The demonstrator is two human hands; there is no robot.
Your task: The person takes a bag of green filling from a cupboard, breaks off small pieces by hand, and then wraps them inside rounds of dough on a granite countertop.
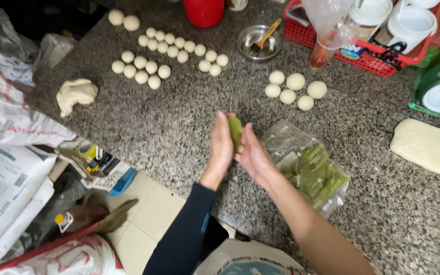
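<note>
Item: green lump (235, 130). I am seeing it pressed between both palms, above the near edge of the bench (179, 127). Left hand (221, 147): upright, fingers pointing up, its grip flattening against the lump; dark sleeve to the wrist. Right hand (254, 155): bare forearm rising from lower right, palm facing left, closing on the same lump. Bag (306, 168) of green pieces: lying just beside the right wrist. Dough balls (294, 89): sitting well beyond.
</note>
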